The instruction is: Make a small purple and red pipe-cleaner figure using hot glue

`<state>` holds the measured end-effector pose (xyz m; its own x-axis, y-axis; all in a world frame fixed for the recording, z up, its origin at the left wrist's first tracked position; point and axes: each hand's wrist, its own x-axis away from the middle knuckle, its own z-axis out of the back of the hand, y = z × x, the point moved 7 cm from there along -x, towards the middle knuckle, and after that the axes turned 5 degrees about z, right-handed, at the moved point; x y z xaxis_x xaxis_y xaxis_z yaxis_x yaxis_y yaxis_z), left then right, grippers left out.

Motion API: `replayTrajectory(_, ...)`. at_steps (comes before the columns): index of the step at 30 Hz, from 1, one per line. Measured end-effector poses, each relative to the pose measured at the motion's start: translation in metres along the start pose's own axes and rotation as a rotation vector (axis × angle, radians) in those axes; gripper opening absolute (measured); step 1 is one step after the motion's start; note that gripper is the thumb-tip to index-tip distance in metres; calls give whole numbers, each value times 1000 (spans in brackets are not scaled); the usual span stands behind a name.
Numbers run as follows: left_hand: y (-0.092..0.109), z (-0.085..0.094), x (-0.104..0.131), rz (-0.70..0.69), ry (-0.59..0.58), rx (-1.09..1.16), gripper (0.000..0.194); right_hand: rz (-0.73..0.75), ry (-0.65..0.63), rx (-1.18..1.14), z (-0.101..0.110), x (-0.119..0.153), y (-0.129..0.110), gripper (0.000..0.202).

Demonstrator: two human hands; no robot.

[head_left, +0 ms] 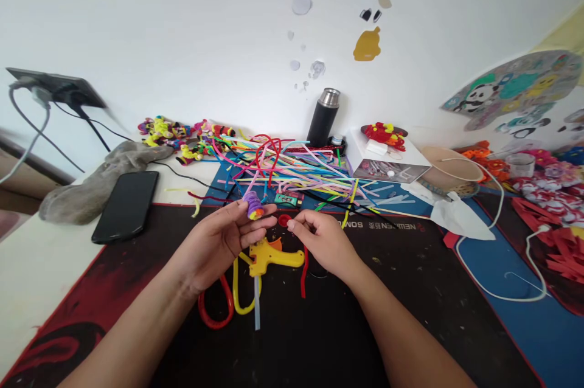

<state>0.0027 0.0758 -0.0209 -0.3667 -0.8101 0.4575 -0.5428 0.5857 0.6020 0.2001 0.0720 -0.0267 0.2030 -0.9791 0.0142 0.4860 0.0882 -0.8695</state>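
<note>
My left hand [228, 236], palm up, holds a small purple coiled piece [252, 204] with a yellow and orange end between thumb and fingers. To its right, my right hand [319, 239] has thumb and index finger pinched together beside a small round red piece [283, 220]; whether anything is between the fingertips is too small to tell. Just below the hands lies a yellow glue gun [278, 256] with a clear glue stick [257, 303] by it. Red-handled [216, 322] and yellow loops rest left of the stick, and a red strip [303, 278] hangs below my right hand.
Many coloured pipe cleaners [292, 166] are heaped behind the hands. A black flask [323, 117] and a white box [387, 160] stand near the wall. At left lies a phone [126, 205]; at right are a white cable [502, 298], crumpled tissue [463, 218] and red strips [563, 254].
</note>
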Motion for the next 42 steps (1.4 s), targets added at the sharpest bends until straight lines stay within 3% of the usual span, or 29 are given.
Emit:
replayTrajectory(6, 1, 1, 0, -41, 7, -51, 7, 8, -6, 56, -2, 1, 1, 30)
replayTrajectory(14, 7, -3, 2, -190, -24, -187, 36, 26, -3, 100, -2, 1, -6, 28)
replayTrajectory(21, 8, -5, 3, -237, -2, -273, 37, 40, -2, 154, -3, 1, -7, 28)
replayTrajectory(42, 6, -6, 4, -185, -11, -276, 45, 62, -9, 187, -6, 3, -9, 29)
